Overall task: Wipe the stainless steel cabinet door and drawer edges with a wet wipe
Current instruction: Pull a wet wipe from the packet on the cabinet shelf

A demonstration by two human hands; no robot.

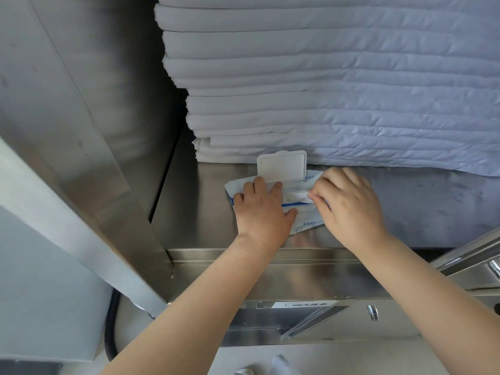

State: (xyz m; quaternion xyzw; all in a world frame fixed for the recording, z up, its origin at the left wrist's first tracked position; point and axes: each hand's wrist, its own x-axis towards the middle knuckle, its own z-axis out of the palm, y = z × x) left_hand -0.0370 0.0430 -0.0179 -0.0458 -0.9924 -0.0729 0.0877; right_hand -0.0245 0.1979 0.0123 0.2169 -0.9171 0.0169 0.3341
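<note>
A white-and-blue wet wipe pack (305,226) lies on the stainless steel cabinet shelf (189,212), its white flip lid (281,165) standing open. My left hand (262,209) lies flat on the pack's left half and presses it down. My right hand (349,204) is at the pack's opening, its thumb and forefinger pinched on a white wet wipe (296,196) that sticks out of the slot. The open steel cabinet door (81,131) stands at the left. The drawer front (297,320) with a label runs below the shelf edge.
A tall stack of folded white linens (324,90) fills the shelf right behind the pack. A second steel door edge (470,253) juts in at the right. A black hose (112,326) hangs at the lower left beside the cabinet.
</note>
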